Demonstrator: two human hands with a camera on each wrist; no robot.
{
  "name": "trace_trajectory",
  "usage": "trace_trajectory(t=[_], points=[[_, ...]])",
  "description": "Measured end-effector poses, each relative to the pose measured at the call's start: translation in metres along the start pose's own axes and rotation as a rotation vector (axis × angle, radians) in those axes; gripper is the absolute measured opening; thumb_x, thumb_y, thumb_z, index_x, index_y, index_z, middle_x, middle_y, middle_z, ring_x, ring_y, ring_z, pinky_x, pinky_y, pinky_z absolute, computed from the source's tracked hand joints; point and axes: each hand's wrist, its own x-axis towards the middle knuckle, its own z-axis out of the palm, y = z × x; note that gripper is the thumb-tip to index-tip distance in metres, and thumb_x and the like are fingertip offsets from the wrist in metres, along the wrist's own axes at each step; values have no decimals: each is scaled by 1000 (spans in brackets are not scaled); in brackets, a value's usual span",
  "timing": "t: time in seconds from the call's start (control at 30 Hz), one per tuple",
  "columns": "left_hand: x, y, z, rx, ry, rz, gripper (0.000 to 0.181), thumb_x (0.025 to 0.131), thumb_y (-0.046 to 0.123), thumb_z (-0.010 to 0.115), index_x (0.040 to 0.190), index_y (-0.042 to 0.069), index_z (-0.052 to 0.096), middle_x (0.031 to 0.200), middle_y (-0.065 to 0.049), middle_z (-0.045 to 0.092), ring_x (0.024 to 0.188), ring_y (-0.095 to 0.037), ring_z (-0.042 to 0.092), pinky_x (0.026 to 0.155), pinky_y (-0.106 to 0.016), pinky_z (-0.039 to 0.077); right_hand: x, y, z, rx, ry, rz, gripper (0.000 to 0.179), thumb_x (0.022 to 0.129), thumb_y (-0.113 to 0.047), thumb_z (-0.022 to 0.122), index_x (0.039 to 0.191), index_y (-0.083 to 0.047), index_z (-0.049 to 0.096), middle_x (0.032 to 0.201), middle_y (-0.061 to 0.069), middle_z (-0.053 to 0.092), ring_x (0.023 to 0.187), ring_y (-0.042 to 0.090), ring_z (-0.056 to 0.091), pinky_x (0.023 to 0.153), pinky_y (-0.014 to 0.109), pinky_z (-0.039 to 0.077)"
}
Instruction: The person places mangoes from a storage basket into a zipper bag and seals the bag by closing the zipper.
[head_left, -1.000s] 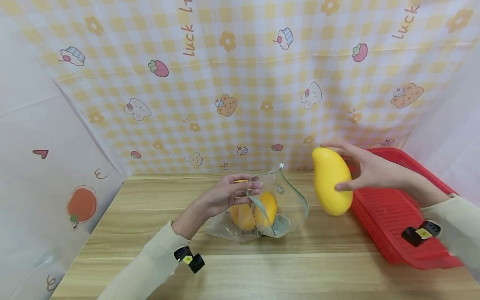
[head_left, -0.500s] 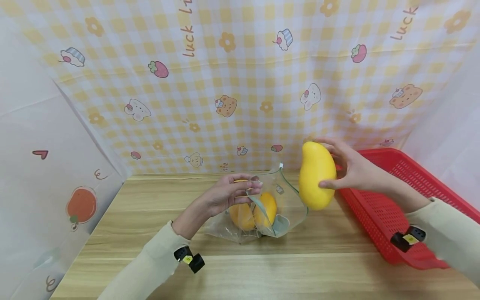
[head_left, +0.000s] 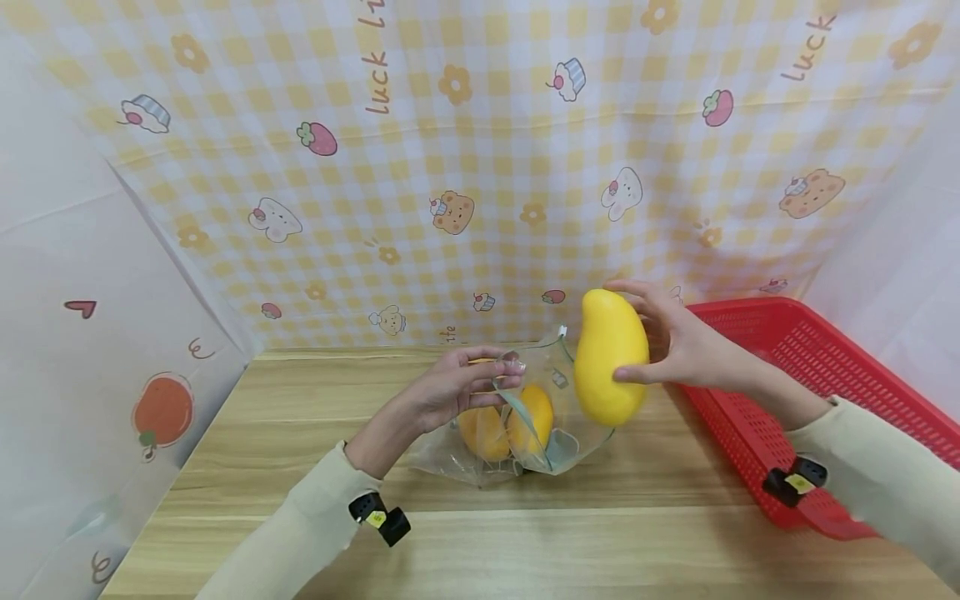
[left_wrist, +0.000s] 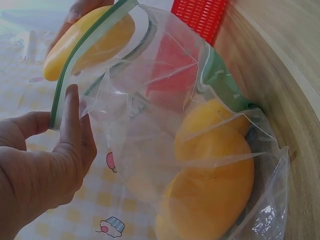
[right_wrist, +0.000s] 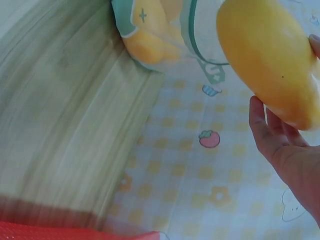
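Note:
A clear zip bag (head_left: 567,417) with a green-edged mouth stands on the wooden table, its mouth spread. Inside it sit yellow mangoes (left_wrist: 212,190), seen through the plastic. My left hand (head_left: 457,387) pinches the bag's near rim between thumb and fingers. My right hand (head_left: 675,337) grips another yellow mango (head_left: 611,358), thumb in front and fingers behind, holding it upright in the air. This mango overlaps the right side of the bag's mouth in the head view. From the left wrist, the held mango (left_wrist: 90,42) appears just beyond the green zip strip (left_wrist: 82,55).
A red perforated plastic basket (head_left: 750,450) stands at the table's right, below my right forearm. Behind the table (head_left: 480,550) hangs a yellow checked cloth (head_left: 495,167). White sheets with prints cover the left side.
My right hand has carried the mango leftward from beside the basket to the bag's mouth. My left hand and the bag have stayed in place.

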Motion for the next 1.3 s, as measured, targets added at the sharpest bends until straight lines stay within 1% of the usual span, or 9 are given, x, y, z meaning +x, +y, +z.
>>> trace_trajectory(t=[0.13,0.33,0.5,0.63,0.77,0.97,1.13,1.23,1.3], points=[[1,0,0,11,4,3,33,102,0,59,133,-8,54,117,-16,70,103,-21,70,86,-34,59,4,-2,6,11,7,0,100,79,3,85,157,-21,28,138,18,49,106,38,64,87,44,59],[1,0,2,18,21,7,31,101,0,60,131,-7,57,125,-23,65,104,-21,70,88,-35,58,6,-3,16,23,11,8,98,80,0,86,156,-23,29,140,14,46,111,39,60,84,45,60],[1,1,3,29,32,21,33,102,2,60,133,-8,56,122,-18,67,105,-21,69,90,-36,58,6,-3,26,-9,21,21,97,79,-4,88,155,-22,30,141,12,45,117,37,57,84,43,60],[1,1,3,31,40,34,39,102,2,59,138,-10,51,128,-20,63,104,-20,69,93,-39,56,3,-4,30,-47,35,45,96,80,-8,89,156,-18,31,140,14,46,117,35,57,83,41,61],[0,2,3,11,58,42,40,102,1,59,139,-11,49,133,-23,59,101,-18,70,94,-40,55,-1,-7,28,-76,61,73,93,82,-10,88,156,-21,32,142,12,46,119,33,57,85,43,60],[0,4,3,3,63,66,31,102,-1,58,132,-9,55,123,-17,66,99,-18,70,92,-40,57,-4,-3,19,-98,64,99,88,86,-11,84,156,-21,32,142,12,47,121,34,57,88,50,58],[1,5,3,-5,68,67,28,102,-1,58,129,-8,57,126,-21,64,98,-17,71,91,-39,57,-7,3,17,-99,54,114,82,87,-11,83,154,-16,36,141,13,50,118,35,57,86,44,60],[0,5,3,-5,65,68,29,102,0,58,130,-8,56,131,-24,61,98,-18,70,91,-39,57,-9,9,20,-86,38,134,76,87,-11,84,150,-12,41,137,14,52,117,36,58,84,41,60],[-1,6,3,-6,68,69,30,102,0,58,130,-9,56,129,-23,62,98,-18,70,91,-39,57,-10,13,24,-73,24,154,74,86,-12,84,147,-11,44,134,14,52,117,36,59,83,40,61]])
